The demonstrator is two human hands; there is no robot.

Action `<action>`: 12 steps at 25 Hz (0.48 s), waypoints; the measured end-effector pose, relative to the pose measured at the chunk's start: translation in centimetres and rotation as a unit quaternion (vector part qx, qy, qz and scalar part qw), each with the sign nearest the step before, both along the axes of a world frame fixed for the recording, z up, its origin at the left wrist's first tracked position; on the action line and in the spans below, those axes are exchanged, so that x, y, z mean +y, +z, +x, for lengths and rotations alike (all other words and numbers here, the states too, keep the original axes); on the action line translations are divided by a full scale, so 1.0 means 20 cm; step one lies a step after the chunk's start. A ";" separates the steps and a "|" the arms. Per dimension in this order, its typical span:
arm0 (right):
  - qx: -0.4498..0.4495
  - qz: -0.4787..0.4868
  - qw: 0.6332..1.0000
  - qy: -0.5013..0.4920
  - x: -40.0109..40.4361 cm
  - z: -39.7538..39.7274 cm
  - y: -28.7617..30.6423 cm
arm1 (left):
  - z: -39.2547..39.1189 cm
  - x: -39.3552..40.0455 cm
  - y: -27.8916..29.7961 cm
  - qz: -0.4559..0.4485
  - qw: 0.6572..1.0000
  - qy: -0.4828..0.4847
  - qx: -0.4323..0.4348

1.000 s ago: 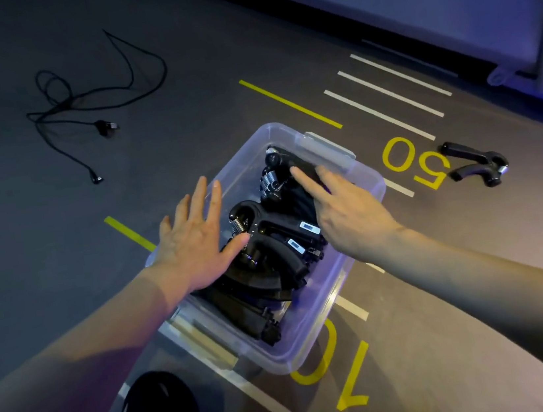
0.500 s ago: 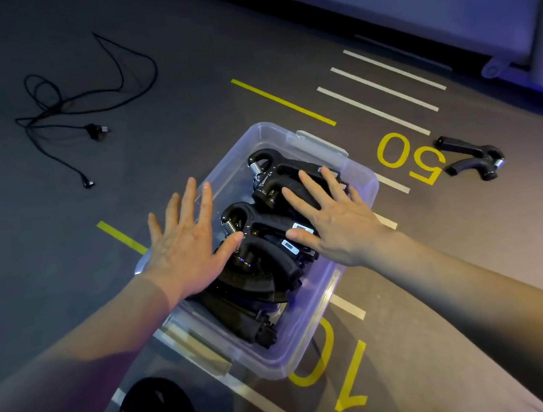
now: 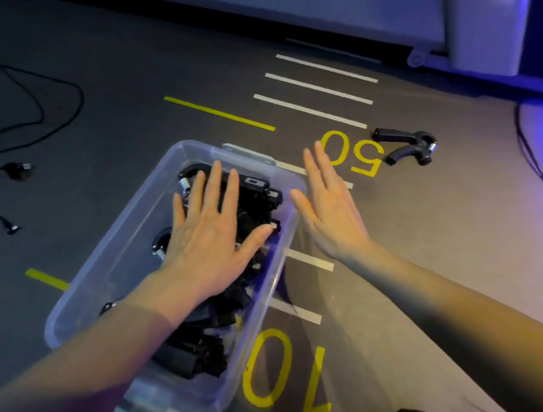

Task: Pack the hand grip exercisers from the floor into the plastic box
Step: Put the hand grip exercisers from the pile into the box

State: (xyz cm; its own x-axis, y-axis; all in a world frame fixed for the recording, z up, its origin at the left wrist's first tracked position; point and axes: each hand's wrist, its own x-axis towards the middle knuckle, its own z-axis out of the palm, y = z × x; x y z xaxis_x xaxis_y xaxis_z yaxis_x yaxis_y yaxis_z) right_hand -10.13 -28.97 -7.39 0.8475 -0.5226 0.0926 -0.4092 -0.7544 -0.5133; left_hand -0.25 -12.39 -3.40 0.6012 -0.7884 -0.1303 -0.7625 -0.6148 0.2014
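The left hand [image 3: 210, 238] lies flat, palm down, with the fingers spread wide, on top of a heap of black hand grip exercisers [image 3: 246, 205] inside the plastic box [image 3: 108, 262]. It grasps nothing; it only rests on the pile. The box is clear, with thin walls, rounded corners and a small latch tab on the far rim, beyond the fingertips. The exercisers under the palm have curved matte black handles, and shiny coiled metal springs show just left of the fingers. More black handles lie below the wrist, toward the near end of the box.

The right hand [image 3: 328, 205] is also open and flat, fingers straight and close together, holding nothing. It is just outside the box, beside its right wall, over the grey floor [image 3: 456, 233]. I cannot tell if it touches the floor or the wall.

One more exerciser [image 3: 407, 148] lies on the floor well beyond and to the right of the right hand, next to the yellow painted "50" [image 3: 353, 157]. It is black, with two handles joined at a metal spring. A thin black cable [image 3: 12, 136] lies in loose loops far to the left of the left hand.
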 end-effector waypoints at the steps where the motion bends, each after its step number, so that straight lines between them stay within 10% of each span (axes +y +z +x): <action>1: 0.022 0.002 0.999 -0.027 -0.10 -0.04 -0.04 | -0.03 -0.06 -0.01 0.002 1.000 -0.021 -0.010; 12: 0.224 0.081 0.955 -0.176 -0.98 -0.27 -0.39 | -0.02 -0.59 -0.15 0.024 0.996 -0.067 -0.052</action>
State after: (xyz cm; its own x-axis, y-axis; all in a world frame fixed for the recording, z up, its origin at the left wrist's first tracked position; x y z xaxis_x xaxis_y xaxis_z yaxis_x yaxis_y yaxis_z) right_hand -15.54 -48.63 -15.15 0.5517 -0.7596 -0.3444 -0.8292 -0.4552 -0.3244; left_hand -0.75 -24.23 -6.43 0.5030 -0.8569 -0.1122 -0.8536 -0.5129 0.0905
